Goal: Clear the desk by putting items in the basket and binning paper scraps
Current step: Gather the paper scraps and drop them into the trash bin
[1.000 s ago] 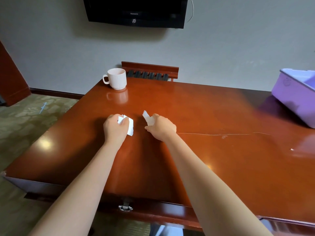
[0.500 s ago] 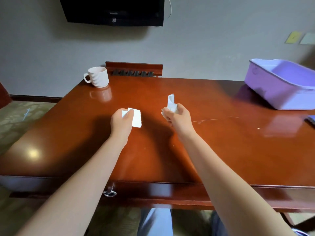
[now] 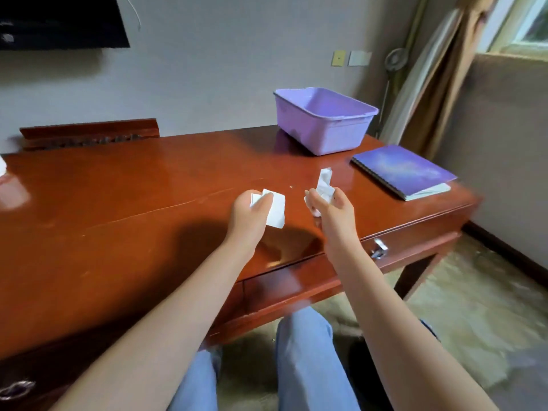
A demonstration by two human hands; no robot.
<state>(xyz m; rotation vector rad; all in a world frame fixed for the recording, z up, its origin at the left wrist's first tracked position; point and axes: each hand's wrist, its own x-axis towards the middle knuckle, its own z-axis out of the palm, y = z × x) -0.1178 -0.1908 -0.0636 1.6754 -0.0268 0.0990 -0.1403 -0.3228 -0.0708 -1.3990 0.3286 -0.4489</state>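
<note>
a red-brown worktop (image 3: 148, 203) carries a purple basket (image 3: 323, 126) that looks empty at its far right and a purple notebook (image 3: 403, 170) just beside it, not yet packed. above it, the left hand (image 3: 252, 212) grips a flat paper scrap (image 3: 275, 210) and the right hand (image 3: 332, 209) a crumpled scrap (image 3: 324, 185), neither yet binned; no bin is in view.

A white object (image 3: 2, 166) at the left edge is cut off and blurred; the wall screen (image 3: 59, 22) is cropped too

Bare desk (image 3: 148, 203) lies open left of the hands; basket (image 3: 323, 126) and notebook (image 3: 403, 170) occupy the far right corner. Open top on basket.
</note>
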